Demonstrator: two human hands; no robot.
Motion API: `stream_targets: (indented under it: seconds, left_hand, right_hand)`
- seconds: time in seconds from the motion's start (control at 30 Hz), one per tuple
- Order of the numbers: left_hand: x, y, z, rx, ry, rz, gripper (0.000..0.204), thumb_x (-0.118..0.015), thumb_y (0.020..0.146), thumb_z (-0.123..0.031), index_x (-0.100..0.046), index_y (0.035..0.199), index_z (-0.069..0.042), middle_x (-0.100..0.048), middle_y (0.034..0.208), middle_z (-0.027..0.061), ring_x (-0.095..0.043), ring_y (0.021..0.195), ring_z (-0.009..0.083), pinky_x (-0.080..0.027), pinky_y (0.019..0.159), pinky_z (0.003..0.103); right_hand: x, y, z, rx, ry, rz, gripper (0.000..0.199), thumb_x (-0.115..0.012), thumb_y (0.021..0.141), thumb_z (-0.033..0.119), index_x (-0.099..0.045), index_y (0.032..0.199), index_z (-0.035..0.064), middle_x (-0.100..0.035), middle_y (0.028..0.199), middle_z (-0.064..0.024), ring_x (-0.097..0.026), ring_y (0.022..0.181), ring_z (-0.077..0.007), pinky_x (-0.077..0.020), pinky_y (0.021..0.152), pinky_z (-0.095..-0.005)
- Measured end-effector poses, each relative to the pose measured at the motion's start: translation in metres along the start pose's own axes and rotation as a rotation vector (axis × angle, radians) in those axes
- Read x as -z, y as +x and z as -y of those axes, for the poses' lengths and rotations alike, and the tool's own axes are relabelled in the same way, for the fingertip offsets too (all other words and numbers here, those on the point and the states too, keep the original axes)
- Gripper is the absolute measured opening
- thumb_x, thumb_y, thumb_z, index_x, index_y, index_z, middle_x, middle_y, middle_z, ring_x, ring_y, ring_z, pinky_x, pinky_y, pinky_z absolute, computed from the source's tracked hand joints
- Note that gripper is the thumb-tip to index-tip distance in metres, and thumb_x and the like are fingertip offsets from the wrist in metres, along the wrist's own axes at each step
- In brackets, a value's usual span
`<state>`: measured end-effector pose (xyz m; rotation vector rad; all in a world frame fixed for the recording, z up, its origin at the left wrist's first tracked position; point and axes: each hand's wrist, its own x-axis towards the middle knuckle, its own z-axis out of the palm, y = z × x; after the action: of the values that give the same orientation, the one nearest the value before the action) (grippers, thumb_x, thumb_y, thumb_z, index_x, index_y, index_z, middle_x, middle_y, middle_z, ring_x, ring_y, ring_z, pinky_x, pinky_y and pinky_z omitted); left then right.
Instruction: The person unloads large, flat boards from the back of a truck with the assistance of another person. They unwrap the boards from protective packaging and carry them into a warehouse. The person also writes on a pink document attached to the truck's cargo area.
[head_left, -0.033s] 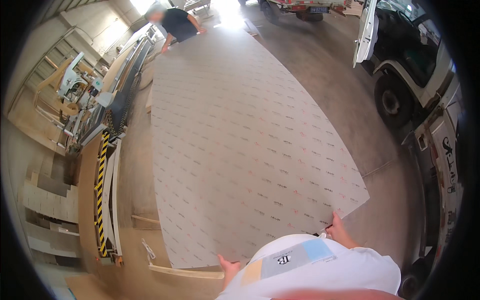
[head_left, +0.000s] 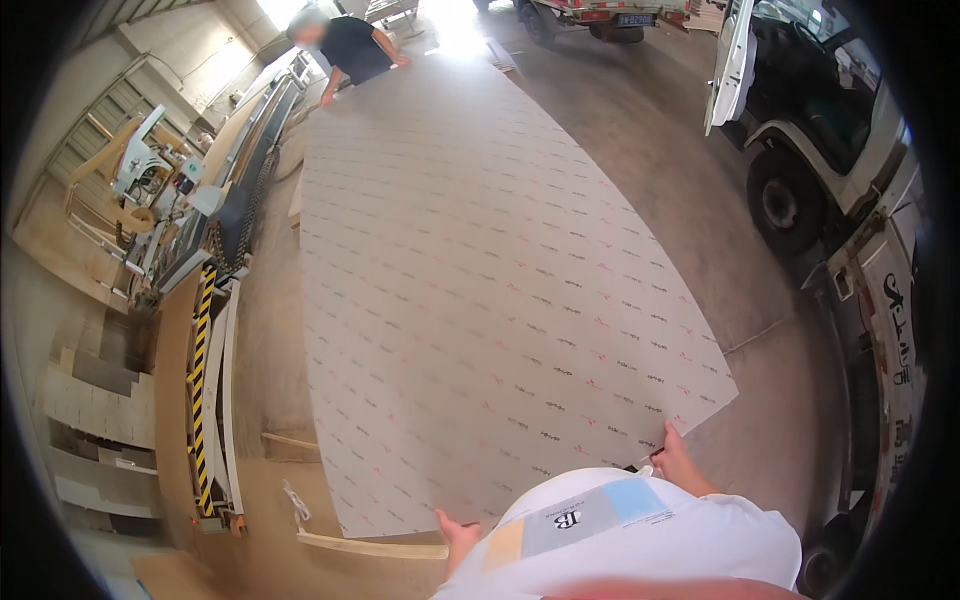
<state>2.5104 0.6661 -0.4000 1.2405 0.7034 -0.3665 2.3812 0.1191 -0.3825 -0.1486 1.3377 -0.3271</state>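
Note:
A large pale grey board (head_left: 480,280), its face covered with rows of small black and red print, stretches away from me. My left hand (head_left: 459,532) grips its near edge toward the left corner, thumb on top and fingers hidden underneath. On the same edge, close to the right corner, my right hand (head_left: 678,462) holds on with its thumb over the face. Across the far end bends a co-worker (head_left: 352,50) in a dark top, both hands at the board's far edge. What lies beneath the board is mostly hidden.
Along the left runs a long machine (head_left: 245,195) with a black-and-yellow striped edge (head_left: 203,390). A white truck (head_left: 850,130) with its door ajar stands at the right; another vehicle (head_left: 600,15) is at the back. Wooden strips (head_left: 370,545) lie low by the board's near left corner.

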Motion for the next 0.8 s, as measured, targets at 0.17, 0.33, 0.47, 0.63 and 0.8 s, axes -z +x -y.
stream_targets:
  seconds: [0.17, 0.33, 0.47, 0.63, 0.8]
  left_hand:
    - [-0.064, 0.022, -0.076, 0.309, -0.250, -0.113, 0.067, -0.035, 0.101, -0.064, -0.049, 0.144, -0.014, -0.057, 0.138, 0.0047, -0.053, 0.124, 0.0300, -0.044, 0.102, 0.047]
    - [-0.077, 0.105, -0.114, 0.178, -0.280, 0.165, 0.074, -0.038, 0.098, -0.066, -0.041, 0.150, -0.014, -0.049, 0.147, 0.0076, -0.047, 0.131, 0.0323, -0.039, 0.108, 0.049]
    - [-0.098, 0.123, -0.138, 0.145, -0.402, 0.160, 0.059, -0.037, 0.104, -0.051, -0.040, 0.149, -0.013, -0.054, 0.141, 0.0074, -0.053, 0.125, 0.0292, -0.045, 0.102, 0.045]
    - [-0.158, 0.153, -0.159, 0.134, -0.289, 0.102, 0.060, -0.039, 0.103, -0.050, -0.039, 0.150, -0.013, -0.054, 0.141, 0.0079, -0.053, 0.125, 0.0291, -0.044, 0.103, 0.044]
    - [-0.264, 0.189, -0.169, 0.114, -0.267, 0.081, 0.060, -0.040, 0.102, -0.049, -0.038, 0.150, -0.012, -0.053, 0.142, 0.0083, -0.053, 0.125, 0.0289, -0.044, 0.103, 0.044]
  right_hand:
    - [-0.048, 0.022, -0.006, 0.026, -0.046, -0.088, 0.047, -0.060, 0.101, 0.038, -0.053, 0.137, 0.0095, -0.059, 0.135, -0.0111, -0.061, 0.118, -0.0317, -0.0545, 0.093, -0.0555]
    - [-0.116, 0.047, -0.026, 0.031, -0.014, 0.021, 0.044, -0.060, 0.100, 0.036, -0.053, 0.136, 0.0109, -0.059, 0.133, -0.0121, -0.060, 0.118, -0.0346, -0.0533, 0.091, -0.0597]
    - [-0.168, 0.037, -0.023, 0.070, -0.030, -0.042, 0.045, -0.060, 0.100, 0.033, -0.050, 0.139, 0.0109, -0.058, 0.134, -0.0137, -0.060, 0.119, -0.0365, -0.0519, 0.092, -0.0621]
    - [-0.210, 0.084, 0.001, 0.038, 0.053, 0.006, 0.047, -0.057, 0.102, 0.030, -0.046, 0.142, 0.0071, -0.056, 0.138, -0.0158, -0.058, 0.122, -0.0373, -0.0503, 0.094, -0.0649]
    - [-0.262, 0.134, 0.049, -0.006, 0.050, 0.167, 0.046, -0.054, 0.103, 0.027, -0.046, 0.142, 0.0047, -0.058, 0.136, -0.0159, -0.062, 0.117, -0.0382, -0.0515, 0.092, -0.0667]
